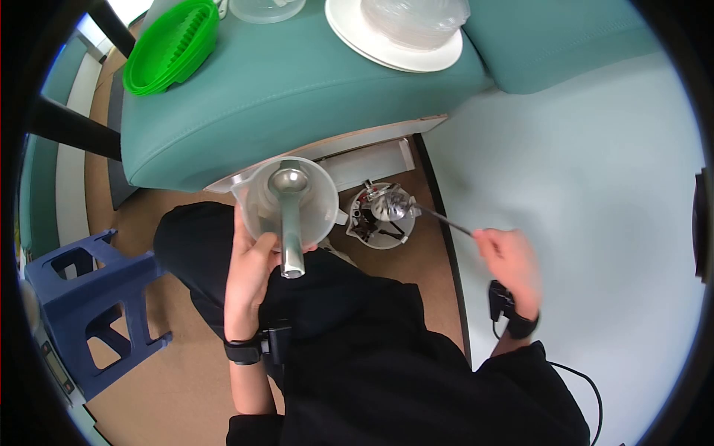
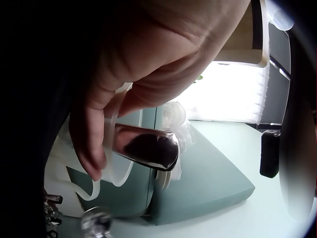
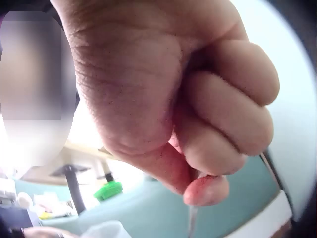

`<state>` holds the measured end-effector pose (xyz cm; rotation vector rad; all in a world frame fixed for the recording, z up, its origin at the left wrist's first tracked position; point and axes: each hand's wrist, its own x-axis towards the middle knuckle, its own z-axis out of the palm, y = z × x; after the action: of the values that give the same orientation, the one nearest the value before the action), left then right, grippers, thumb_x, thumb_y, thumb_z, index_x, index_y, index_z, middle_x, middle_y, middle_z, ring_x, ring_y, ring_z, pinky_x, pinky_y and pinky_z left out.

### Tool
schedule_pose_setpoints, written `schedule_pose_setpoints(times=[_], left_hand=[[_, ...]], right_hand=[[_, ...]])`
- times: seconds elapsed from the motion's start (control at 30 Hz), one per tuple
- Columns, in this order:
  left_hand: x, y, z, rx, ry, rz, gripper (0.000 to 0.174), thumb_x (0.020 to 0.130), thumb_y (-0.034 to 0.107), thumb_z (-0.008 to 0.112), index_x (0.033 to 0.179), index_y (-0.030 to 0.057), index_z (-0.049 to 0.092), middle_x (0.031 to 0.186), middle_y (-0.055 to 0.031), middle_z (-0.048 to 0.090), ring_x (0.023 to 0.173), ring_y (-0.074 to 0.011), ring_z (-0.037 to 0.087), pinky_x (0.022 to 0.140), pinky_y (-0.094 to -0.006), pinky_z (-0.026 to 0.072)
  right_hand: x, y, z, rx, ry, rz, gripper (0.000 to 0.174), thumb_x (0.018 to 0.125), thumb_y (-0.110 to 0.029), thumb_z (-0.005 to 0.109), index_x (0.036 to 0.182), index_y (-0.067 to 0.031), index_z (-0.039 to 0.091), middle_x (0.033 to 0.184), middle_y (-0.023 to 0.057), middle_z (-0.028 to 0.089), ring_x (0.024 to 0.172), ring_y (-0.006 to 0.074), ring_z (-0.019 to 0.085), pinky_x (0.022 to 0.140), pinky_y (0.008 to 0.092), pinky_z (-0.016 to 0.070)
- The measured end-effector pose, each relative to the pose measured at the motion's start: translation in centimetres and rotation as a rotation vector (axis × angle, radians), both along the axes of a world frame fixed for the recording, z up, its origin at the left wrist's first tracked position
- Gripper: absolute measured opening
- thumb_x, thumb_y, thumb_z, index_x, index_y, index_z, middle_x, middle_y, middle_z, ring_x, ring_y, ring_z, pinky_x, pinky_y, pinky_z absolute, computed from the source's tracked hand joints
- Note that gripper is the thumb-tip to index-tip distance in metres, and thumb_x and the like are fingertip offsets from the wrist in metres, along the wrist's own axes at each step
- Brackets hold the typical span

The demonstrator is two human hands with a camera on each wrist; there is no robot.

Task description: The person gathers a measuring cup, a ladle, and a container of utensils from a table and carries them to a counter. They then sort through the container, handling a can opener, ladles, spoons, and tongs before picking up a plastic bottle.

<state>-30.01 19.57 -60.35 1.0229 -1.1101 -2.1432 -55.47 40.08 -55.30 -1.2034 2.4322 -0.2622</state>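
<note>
My left hand (image 1: 251, 269) grips a translucent plastic jug (image 1: 323, 197) by its near side, thumb curled at the rim. Inside the jug leans a shiny metal scoop (image 1: 288, 178); its thick handle sticks out past the rim toward me. In the left wrist view the handle (image 2: 148, 146) shows beside my fingers. My right hand (image 1: 512, 262) pinches the thin handle of a metal ladle (image 1: 390, 204), whose round shiny head overlaps a white tub (image 1: 383, 241) in the head view. Dark and metal utensils lie in that tub, on the floor beside the seat. The right wrist view shows my fingers curled tightly around the handle (image 3: 192, 220).
Green plastic baskets (image 1: 167, 52) and white plates (image 1: 424, 63) with plastic-wrapped items rest on the green padded seat (image 1: 275, 108). A blue stool (image 1: 97, 290) stands at the left. On the right a pale surface (image 1: 587, 223) extends, with a dark edge.
</note>
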Motion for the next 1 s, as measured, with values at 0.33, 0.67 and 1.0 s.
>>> schedule_pose_setpoints(times=[0.33,0.67,1.0], left_hand=[[0.1,-0.5,-0.3,0.036,-0.024,-0.029,0.079,0.07,-0.012,0.034,0.142,0.0099,0.012,0.132,-0.0233,0.037,0.106,-0.0394,0.056,0.077,-0.0466,0.0579],[0.4,-0.7,-0.5,0.039,0.016,-0.018,0.079,0.073,-0.012,0.033,0.144,0.011,0.009,0.133,-0.0237,0.036,0.103,-0.0395,0.058,0.076,-0.0459,0.058],[0.9,-1.0,-2.6,-0.021,-0.062,-0.017,0.078,0.074,-0.012,0.031,0.144,0.0117,0.007,0.132,-0.0252,0.037,0.096,-0.0421,0.061,0.074,-0.0429,0.0587]], right_hand=[[4.3,-4.6,2.8,-0.482,-0.019,0.232,0.027,0.087,-0.016,0.059,0.065,-0.0037,0.051,0.048,0.0079,0.042,0.038,0.0212,0.04,0.039,0.0327,0.03],[7.0,-8.0,0.4,-0.534,0.041,0.251,0.011,0.079,-0.009,0.067,0.08,-0.0015,0.059,0.066,0.0073,0.059,0.049,0.0209,0.056,0.044,0.0288,0.042],[7.0,-8.2,1.4,-0.695,0.191,0.417,0.015,0.069,0.002,0.065,0.082,-0.0042,0.058,0.066,0.0011,0.049,0.047,0.015,0.048,0.039,0.0278,0.035]])
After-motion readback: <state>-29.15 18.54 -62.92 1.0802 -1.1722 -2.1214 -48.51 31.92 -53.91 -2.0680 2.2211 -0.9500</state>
